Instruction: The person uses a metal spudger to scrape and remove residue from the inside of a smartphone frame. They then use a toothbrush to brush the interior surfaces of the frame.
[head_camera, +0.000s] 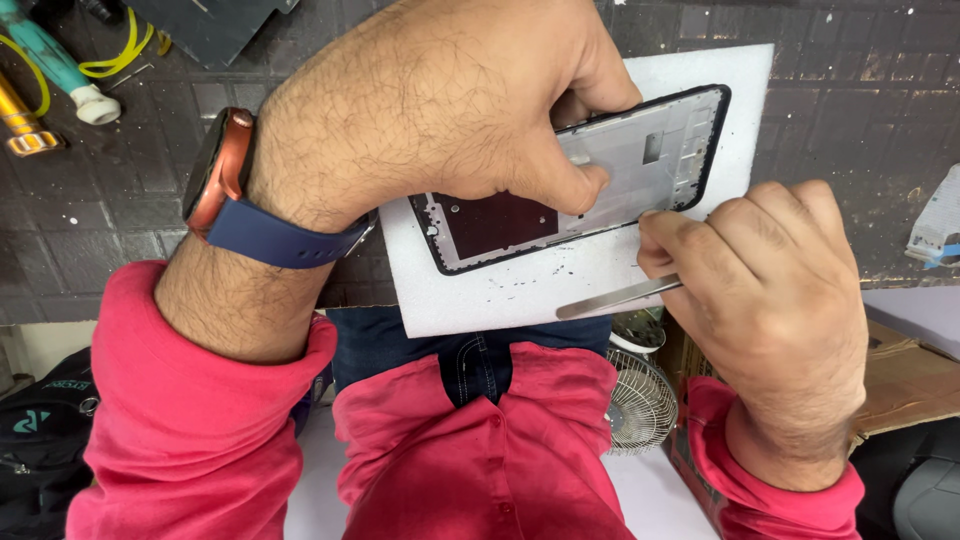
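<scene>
I see my left hand (450, 110) pressing down on a phone frame (600, 170), thumb and fingers closed on its upper edge and middle so it stays flat. The frame is black-rimmed and lies tilted on a white sheet (700, 80), which rests on the dark gridded surface (850, 90) near its front edge. The frame works like a shallow tray: inside its rim I can make out a dark reddish panel (495, 222) on the left part and a pale grey metal plate (655, 150) with small cut-outs on the right. Nothing loose shows inside it that I can tell.

My right hand (770, 290) is curled shut around metal tweezers (615, 298), its fingertips touching the lower edge of the frame; the tweezers' tips are hidden by the fingers. A watch (225, 170) with a blue strap sits on the left wrist.

At the far left of the surface lie a teal-handled tool (60, 65), a yellow tool (20, 120) and a yellow band (120, 50). Below the surface edge a small fan (640, 400) and a cardboard box (900, 380) show.
</scene>
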